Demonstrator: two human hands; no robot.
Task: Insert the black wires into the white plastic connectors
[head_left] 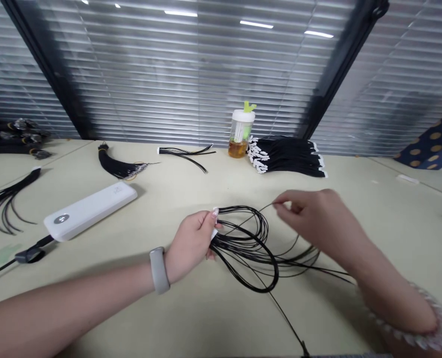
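Near the middle of the table, my left hand (193,241) is closed round one end of a looped bundle of thin black cables (249,243), with a small white piece showing by the fingers. The loops spread to the right, and loose cable ends trail toward the right and the front edge. To the right of the loops, my right hand (306,211) pinches a single thin black strand (264,208) between thumb and fingertips. That strand runs back toward the bundle.
A white power bank (90,209) lies at the left. Along the back are a bottle of amber liquid (240,134), a stack of black cables with white connectors (290,156), and smaller cable bundles (118,164). A dotted blue item (430,144) sits at the back right.
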